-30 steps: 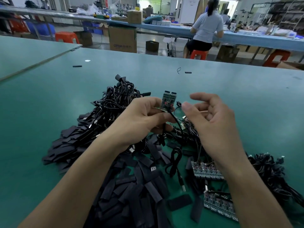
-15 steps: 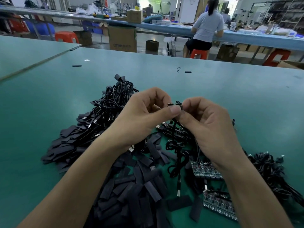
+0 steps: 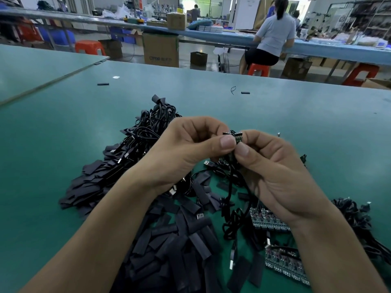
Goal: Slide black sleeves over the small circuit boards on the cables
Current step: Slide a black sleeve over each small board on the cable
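Above the black sleeves [image 3: 169, 261] heaped on the table [image 3: 63, 144], I see the small circuit board [image 3: 237, 137] held roughly upright, its cable [image 3: 229, 187] hanging straight down. Left hand [image 3: 190, 149] and right hand [image 3: 273, 166] both pinch it, thumbs together, with only its top edge showing. A second ago the right hand was spread and off the board.

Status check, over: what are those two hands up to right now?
Left hand and right hand both pinch one small circuit board. Its cable dangles to the green table. Loose black sleeves heaped below; nothing blocking the hands.
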Demonstrator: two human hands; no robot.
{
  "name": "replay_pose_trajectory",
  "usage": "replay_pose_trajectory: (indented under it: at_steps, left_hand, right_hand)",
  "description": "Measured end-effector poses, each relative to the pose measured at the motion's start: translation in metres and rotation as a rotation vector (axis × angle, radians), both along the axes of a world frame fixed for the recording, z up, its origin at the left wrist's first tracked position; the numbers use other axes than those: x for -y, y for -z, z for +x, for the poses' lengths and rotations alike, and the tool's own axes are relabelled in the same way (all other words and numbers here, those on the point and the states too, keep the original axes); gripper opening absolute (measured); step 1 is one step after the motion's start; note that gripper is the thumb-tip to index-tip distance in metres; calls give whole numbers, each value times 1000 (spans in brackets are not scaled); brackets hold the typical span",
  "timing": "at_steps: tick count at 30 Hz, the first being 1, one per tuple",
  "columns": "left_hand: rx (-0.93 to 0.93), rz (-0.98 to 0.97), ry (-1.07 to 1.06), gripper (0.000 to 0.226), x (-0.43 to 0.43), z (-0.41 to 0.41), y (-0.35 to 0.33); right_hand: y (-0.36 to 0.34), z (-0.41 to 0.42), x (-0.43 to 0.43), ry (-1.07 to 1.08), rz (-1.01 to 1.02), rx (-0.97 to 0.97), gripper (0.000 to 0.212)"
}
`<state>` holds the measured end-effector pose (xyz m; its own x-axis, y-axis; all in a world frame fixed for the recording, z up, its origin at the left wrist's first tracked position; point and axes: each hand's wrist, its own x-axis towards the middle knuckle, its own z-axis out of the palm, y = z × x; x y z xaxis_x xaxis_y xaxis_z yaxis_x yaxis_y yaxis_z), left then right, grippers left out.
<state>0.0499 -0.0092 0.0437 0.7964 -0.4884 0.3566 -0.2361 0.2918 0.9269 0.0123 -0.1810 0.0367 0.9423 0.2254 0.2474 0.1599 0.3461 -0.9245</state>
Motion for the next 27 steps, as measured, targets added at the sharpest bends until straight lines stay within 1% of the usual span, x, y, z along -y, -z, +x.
replay_pose_trajectory:
  at_steps: [3,5,7,8,9,11,14,15,17,19,20,22,24,25,27]
  left_hand:
    - [34,7,-59,11,3,0,2]
    - [7,-31,-90,10,2,2,2]
    - [-38,-84,-98,10,-2,5,0]
    - [-54,-115,-115,10,-5,7,0]
    - [-68,-152,-142,11,-7,8,-1]
    - [-81,-228,-228,12,-7,9,-1]
    - [-60,-283,-428,15,-6,8,-2]
    - [-36,-273,-513,13,-7,8,-3]
    - [16,-242,-656,11,-7,9,-4]
    - [82,-210,-747,12,-6,9,-4]
    - [125,-197,-772,12,-6,8,-5]
    - [215,-169,-791,12,-5,7,-4]
    - [288,-93,-827,14,-5,8,-3]
    - [299,-50,-846,18,-4,9,-3]
    - [274,0,-849,27,-3,9,-1]
  right_hand:
    - [0,1,-2,15,40,1,10]
    - [0,2,-2,49,121,-33,1]
    - [-1,4,3,159,167,-74,5]
    - [0,6,6,251,158,-80,3]
    - [0,7,8,361,125,-73,3]
    - [2,10,11,591,35,-20,9]
    - [4,12,11,857,-60,82,20]
    - [6,13,12,915,-132,116,23]
    - [9,14,14,980,-363,168,29]
    - [14,15,16,980,-586,168,32]
    - [15,15,16,962,-650,152,31]
    - [17,16,19,879,-714,103,23]
    - [18,16,21,714,-793,15,13]
    - [20,15,22,616,-884,-23,10]
    - [23,15,25,441,-1171,-65,6]
